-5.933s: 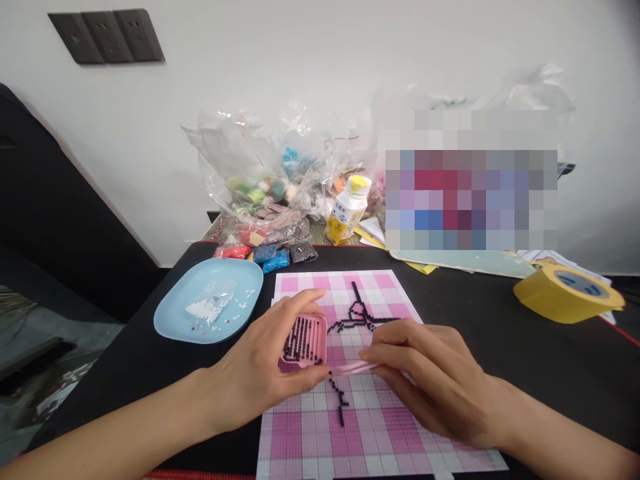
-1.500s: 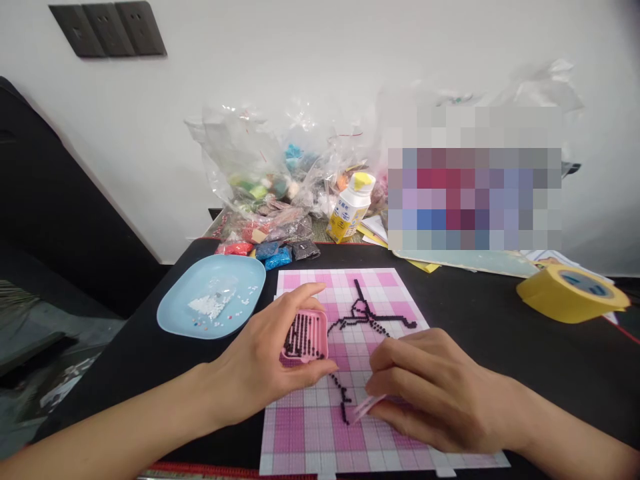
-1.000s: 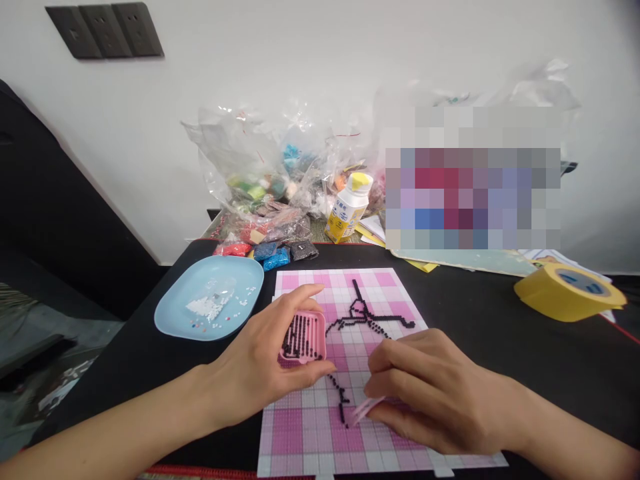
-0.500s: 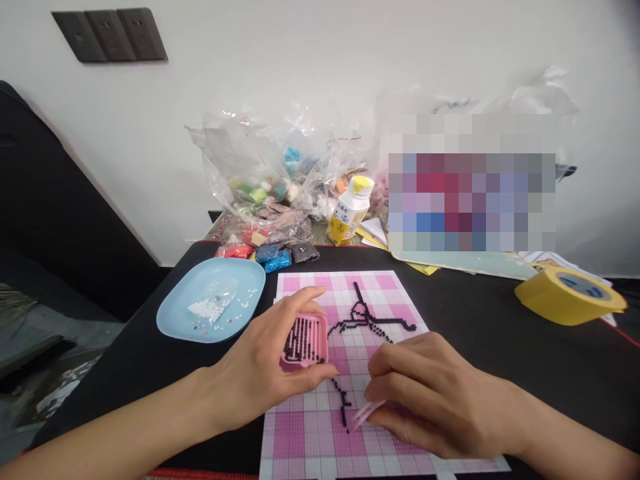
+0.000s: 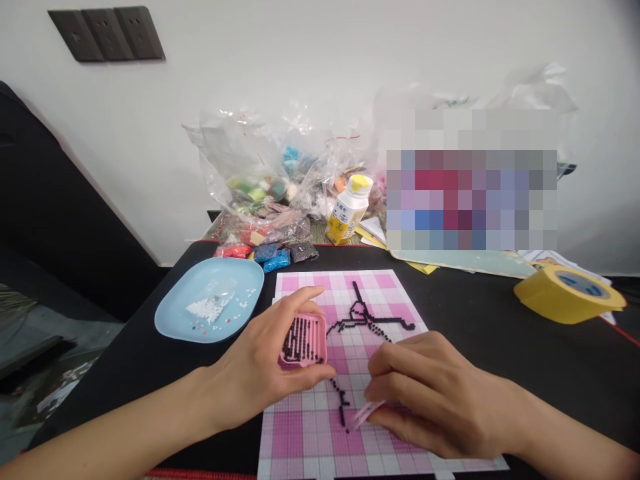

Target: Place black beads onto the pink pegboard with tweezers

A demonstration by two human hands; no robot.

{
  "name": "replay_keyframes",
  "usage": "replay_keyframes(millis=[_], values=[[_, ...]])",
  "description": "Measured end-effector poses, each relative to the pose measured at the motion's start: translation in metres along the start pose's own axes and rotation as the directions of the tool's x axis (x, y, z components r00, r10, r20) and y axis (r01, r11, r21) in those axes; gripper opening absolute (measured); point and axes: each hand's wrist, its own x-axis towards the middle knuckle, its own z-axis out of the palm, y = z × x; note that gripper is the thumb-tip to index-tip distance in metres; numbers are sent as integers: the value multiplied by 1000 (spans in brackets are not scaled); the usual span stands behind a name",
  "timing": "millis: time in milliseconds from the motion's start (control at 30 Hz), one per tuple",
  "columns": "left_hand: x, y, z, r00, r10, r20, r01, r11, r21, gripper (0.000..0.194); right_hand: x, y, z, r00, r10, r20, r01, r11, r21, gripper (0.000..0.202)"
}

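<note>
My left hand [image 5: 270, 353] grips a small pink ridged tray [image 5: 305, 339] by its edges, over the left part of the pegboard. Rows of black beads lie in the tray's grooves. Between the thumb and fingers of my right hand [image 5: 430, 393] is a pair of pink tweezers [image 5: 364, 415], its tips at the lower end of a line of black beads [image 5: 343, 410]. The pink and white checked pegboard [image 5: 290, 447] lies flat under both hands. More black beads form a branching outline [image 5: 367, 319] on its upper part.
A light blue plate [image 5: 170, 313] with white beads and a small bag stands at the left. Behind are bead bags [image 5: 277, 260], a yellow and white bottle [image 5: 350, 210] and large clear bags [image 5: 230, 153]. A yellow tape roll [image 5: 545, 297] lies at the right.
</note>
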Motion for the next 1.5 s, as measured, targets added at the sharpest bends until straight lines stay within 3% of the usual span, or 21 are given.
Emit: replay_keyframes(millis=[367,633,1500], values=[[0,0,0,1000,12,-21,-11,1000,13,78,0,0,1,1000,-3,-15,3,1000,5,26],[0,1,1,999,24,-21,-23,999,30,75,-4,5,7,995,42,-87,-45,999,-31,13],[0,3,0,1000,18,-11,-18,999,27,75,-3,4,7,999,28,-33,-27,999,19,17]])
